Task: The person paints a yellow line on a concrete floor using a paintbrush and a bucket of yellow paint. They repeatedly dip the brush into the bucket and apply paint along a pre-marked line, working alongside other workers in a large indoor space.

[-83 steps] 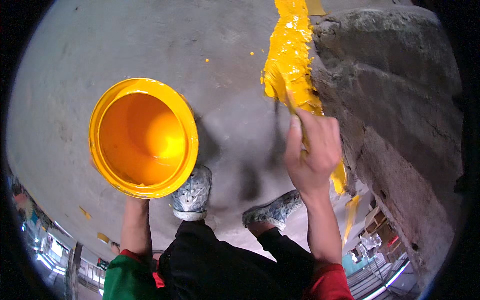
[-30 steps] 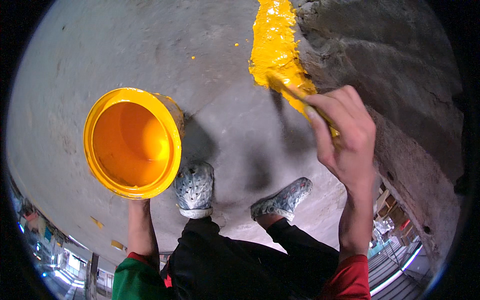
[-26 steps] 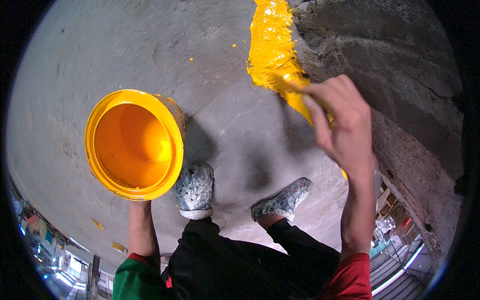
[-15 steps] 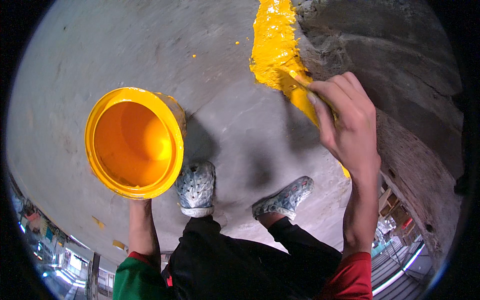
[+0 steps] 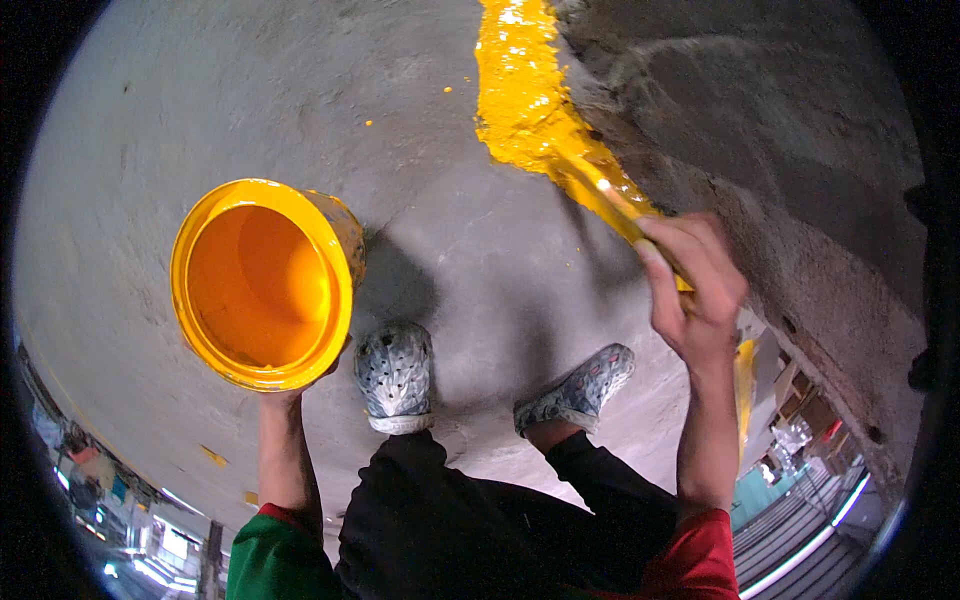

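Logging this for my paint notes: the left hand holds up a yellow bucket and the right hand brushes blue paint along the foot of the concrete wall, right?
Not quite: the paint is yellow, not blue, as the head view shows. The rest stands: the left hand holds up the yellow bucket, and the right hand works the brush along the foot of the concrete wall.

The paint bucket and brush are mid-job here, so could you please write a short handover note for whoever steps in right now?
Left hand: holds the yellow paint bucket from below, tipped toward the camera, with paint coating its inside.
Right hand: shut on the paintbrush, whose tip lies on the wet yellow stripe.
Where: the stripe runs along the concrete floor at the foot of the rough wall; both shoes stand just left of it.
Done: the stretch of stripe from the top of the view down to the brush looks coated and glossy.
Left: the stretch nearer the hand, by my judgement; a few yellow drips lie on the floor.
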The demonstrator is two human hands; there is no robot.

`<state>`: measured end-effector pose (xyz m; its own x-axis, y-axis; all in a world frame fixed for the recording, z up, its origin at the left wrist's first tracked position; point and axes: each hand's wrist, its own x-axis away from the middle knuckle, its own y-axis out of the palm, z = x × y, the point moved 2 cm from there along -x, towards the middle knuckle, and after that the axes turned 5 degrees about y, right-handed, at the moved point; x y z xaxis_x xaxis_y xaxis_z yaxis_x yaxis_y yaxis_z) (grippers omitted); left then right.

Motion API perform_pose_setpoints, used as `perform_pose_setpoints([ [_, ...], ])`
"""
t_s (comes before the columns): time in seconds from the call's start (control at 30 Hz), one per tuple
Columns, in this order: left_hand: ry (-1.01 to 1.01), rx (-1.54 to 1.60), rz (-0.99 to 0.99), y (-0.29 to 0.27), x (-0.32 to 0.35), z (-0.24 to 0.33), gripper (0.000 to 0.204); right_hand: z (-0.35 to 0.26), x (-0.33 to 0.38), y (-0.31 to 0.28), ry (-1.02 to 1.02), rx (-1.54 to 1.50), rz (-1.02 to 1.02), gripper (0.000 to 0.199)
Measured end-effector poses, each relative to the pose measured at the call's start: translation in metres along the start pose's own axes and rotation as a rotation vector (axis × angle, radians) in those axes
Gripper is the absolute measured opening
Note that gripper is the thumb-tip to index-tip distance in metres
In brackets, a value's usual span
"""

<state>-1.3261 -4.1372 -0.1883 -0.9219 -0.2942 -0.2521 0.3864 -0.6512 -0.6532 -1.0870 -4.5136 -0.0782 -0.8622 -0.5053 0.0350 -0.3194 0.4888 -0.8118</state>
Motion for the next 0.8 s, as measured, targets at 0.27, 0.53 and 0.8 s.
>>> perform_pose_setpoints([
  [0.27,-0.032,-0.014,-0.064,-0.021,0.002,-0.015,0.062,0.028,0.042,0.015,0.008,0.010,0.064,0.024],
  [0.53,-0.109,-0.064,-0.063,-0.076,0.009,-0.032,0.060,0.042,0.043,0.022,-0.023,-0.010,0.086,0.030],
  [0.8,-0.115,-0.058,-0.083,-0.073,0.012,-0.038,0.059,0.056,0.061,0.025,-0.011,0.014,0.078,0.029],
])
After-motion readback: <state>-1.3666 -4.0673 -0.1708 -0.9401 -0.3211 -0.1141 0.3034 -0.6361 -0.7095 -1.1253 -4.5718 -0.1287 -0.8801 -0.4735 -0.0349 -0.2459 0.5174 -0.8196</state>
